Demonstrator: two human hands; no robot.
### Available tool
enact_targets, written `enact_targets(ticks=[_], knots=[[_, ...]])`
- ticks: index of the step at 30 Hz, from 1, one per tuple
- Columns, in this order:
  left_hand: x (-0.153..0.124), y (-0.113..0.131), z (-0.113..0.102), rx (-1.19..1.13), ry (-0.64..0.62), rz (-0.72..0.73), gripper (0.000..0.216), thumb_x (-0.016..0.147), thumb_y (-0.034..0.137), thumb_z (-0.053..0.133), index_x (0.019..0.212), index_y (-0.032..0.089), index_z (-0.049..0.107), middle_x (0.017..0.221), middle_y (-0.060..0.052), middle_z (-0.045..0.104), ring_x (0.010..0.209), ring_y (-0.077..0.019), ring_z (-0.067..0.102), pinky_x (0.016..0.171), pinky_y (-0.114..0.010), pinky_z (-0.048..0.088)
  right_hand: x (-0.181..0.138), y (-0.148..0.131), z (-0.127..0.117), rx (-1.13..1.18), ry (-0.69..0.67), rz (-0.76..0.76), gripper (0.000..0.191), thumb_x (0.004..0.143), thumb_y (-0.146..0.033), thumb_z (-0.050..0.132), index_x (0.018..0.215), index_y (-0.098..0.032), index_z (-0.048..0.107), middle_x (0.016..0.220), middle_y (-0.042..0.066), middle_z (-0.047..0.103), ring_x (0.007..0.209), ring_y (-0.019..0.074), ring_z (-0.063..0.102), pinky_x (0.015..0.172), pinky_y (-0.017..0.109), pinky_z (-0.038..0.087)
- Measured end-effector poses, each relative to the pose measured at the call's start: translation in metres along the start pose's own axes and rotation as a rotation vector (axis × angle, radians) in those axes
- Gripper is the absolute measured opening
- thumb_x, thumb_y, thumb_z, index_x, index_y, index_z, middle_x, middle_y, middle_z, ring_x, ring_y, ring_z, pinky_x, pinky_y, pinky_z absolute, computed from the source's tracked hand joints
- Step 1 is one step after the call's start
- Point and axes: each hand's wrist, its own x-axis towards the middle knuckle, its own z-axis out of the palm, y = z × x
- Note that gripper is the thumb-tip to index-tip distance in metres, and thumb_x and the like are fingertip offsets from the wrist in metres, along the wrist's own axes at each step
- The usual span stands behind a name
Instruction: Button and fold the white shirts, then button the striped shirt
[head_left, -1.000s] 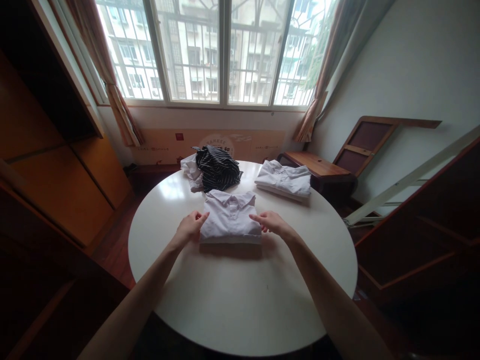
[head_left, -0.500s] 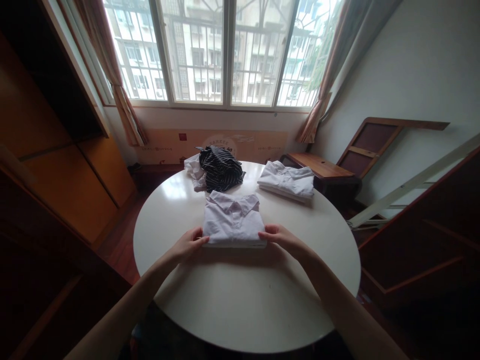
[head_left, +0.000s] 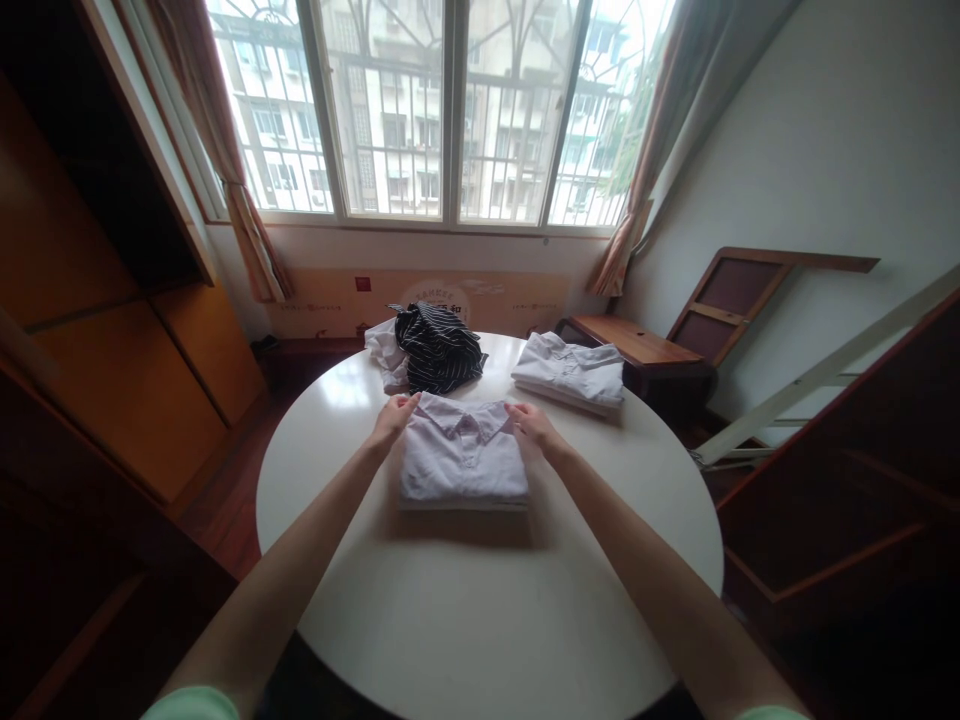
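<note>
A folded white collared shirt (head_left: 465,462) lies on the round white table (head_left: 480,610), its collar toward the window. My left hand (head_left: 393,418) pinches the shirt at the far left corner by the collar. At the far right corner, my right hand (head_left: 531,422) has its fingers closed on the collar's edge. Both forearms reach in from the near side, one along each side of the shirt.
Behind the shirt sits a crumpled black striped garment (head_left: 441,348), with a crumpled white garment (head_left: 384,352) to its left. A folded white shirt stack (head_left: 570,368) lies at the back right. Beyond the table stands a wooden bench (head_left: 637,338).
Both hands have moved from the shirt's near side edges up to its collar corners and grip there. The view has tilted slightly; the shirt stays on the table.
</note>
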Motion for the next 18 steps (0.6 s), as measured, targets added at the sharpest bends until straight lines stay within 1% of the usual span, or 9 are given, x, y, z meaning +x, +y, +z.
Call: enact_targets(ticks=[1,3,6,8,10,12,14,16,18], knots=[[0.008,-0.002,0.009,-0.010,-0.058,0.010,0.041,0.068,0.052,0.046,0.073,0.012,0.056,0.072,-0.007,0.060,0.069,-0.0187,0.055,0.063,-0.028,0.040,0.005,0.003,0.007,0.023,-0.018,-0.014,0.029,0.065,-0.044,0.054,0.070,-0.015,0.055,0.071,0.005,0.061,0.067,0.0162,0.056,0.056,0.025,0.042],[0.017,-0.009,0.024,-0.005,-0.095,0.046,0.035,0.069,0.046,0.048,0.070,0.013,0.057,0.068,-0.005,0.059,0.067,-0.0176,0.054,0.063,-0.027,0.040,0.011,0.010,0.018,0.051,-0.029,-0.040,0.029,0.066,-0.043,0.052,0.074,-0.016,0.055,0.073,0.004,0.062,0.067,0.0159,0.057,0.059,0.025,0.043],[0.019,-0.017,0.035,0.013,-0.063,0.097,0.023,0.068,0.037,0.051,0.074,0.015,0.055,0.072,-0.002,0.058,0.071,-0.0160,0.053,0.066,-0.025,0.039,0.012,0.018,0.025,0.086,0.017,-0.138,0.028,0.062,-0.041,0.054,0.077,-0.017,0.055,0.080,0.003,0.062,0.074,0.0166,0.056,0.065,0.027,0.043],[0.017,-0.020,0.036,0.031,-0.042,0.110,0.018,0.070,0.033,0.049,0.074,0.017,0.053,0.074,-0.002,0.057,0.073,-0.0157,0.053,0.068,-0.025,0.039,0.011,0.021,0.026,0.109,0.028,-0.200,0.027,0.062,-0.040,0.053,0.077,-0.018,0.054,0.080,0.003,0.061,0.074,0.0169,0.055,0.066,0.027,0.042],[0.013,-0.019,0.035,0.059,-0.018,0.101,0.013,0.071,0.030,0.047,0.073,0.017,0.051,0.074,-0.002,0.056,0.073,-0.0162,0.052,0.068,-0.026,0.038,0.011,0.021,0.026,0.081,0.011,-0.221,0.023,0.064,-0.039,0.050,0.075,-0.018,0.052,0.075,0.003,0.059,0.069,0.0159,0.053,0.063,0.027,0.040],[0.010,-0.016,0.034,0.089,0.012,0.083,0.009,0.070,0.026,0.046,0.073,0.017,0.049,0.073,-0.003,0.055,0.072,-0.0169,0.052,0.068,-0.027,0.038,0.011,0.018,0.026,-0.013,0.014,-0.215,0.019,0.065,-0.037,0.047,0.069,-0.018,0.049,0.066,0.000,0.055,0.062,0.0147,0.049,0.060,0.026,0.038],[0.007,-0.012,0.034,0.114,0.036,0.071,0.006,0.069,0.022,0.046,0.073,0.018,0.048,0.072,-0.003,0.055,0.072,-0.0172,0.052,0.069,-0.028,0.037,0.011,0.014,0.028,-0.113,0.053,-0.201,0.016,0.065,-0.035,0.045,0.064,-0.019,0.045,0.060,-0.001,0.051,0.059,0.0141,0.046,0.059,0.026,0.035],[0.005,-0.009,0.033,0.131,0.042,0.067,0.004,0.068,0.021,0.046,0.071,0.018,0.047,0.070,-0.002,0.054,0.071,-0.0168,0.051,0.068,-0.027,0.037,0.009,0.009,0.029,-0.170,0.087,-0.175,0.014,0.065,-0.033,0.043,0.063,-0.019,0.044,0.060,-0.001,0.049,0.060,0.0141,0.045,0.059,0.025,0.034],[0.003,-0.008,0.031,0.145,0.019,0.073,0.004,0.068,0.022,0.046,0.067,0.018,0.047,0.066,0.000,0.052,0.068,-0.0162,0.050,0.066,-0.026,0.038,0.006,0.005,0.029,-0.205,0.100,-0.151,0.013,0.064,-0.031,0.041,0.063,-0.019,0.045,0.061,-0.001,0.050,0.062,0.0144,0.045,0.060,0.024,0.034]])
